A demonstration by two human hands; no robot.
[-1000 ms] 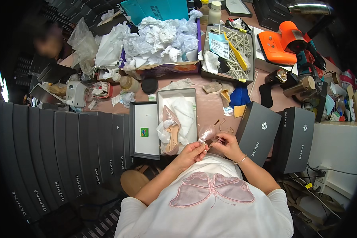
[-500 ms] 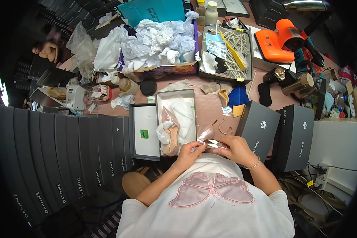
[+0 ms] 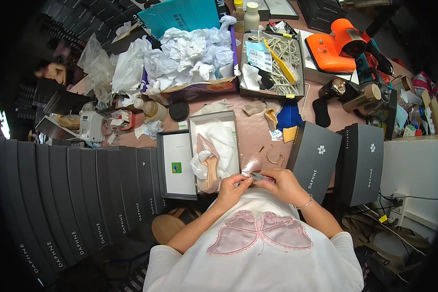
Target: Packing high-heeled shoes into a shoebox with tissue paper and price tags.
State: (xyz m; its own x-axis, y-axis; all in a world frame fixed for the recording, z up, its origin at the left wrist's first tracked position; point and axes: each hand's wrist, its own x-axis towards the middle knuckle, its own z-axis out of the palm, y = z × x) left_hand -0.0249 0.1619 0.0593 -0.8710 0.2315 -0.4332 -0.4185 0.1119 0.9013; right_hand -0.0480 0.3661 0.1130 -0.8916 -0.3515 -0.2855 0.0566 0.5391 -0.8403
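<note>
A pink glitter high-heeled shoe lies at the table's front edge, right before my body. My left hand is closed, its thumb and fingertips pinching at the shoe's near end; exactly what lies between them is too small to make out. From the other side my right hand is closed round a small shiny two-bladed tool, like scissors, its tips beside my left fingertips. The matching pink shoe rests with white tissue in an open grey shoebox to the left. Loose thin straps lie beyond my right hand.
Closed grey shoeboxes stand to the right, and a row of them on the left. Farther back are a box of crumpled tissue, a tray of stick-like pieces with a yellow brush, and an orange machine.
The tool's blades stood apart and now look closer together, near my left fingertips. Both hands stay at the shoe. The whole view has shifted slightly.
</note>
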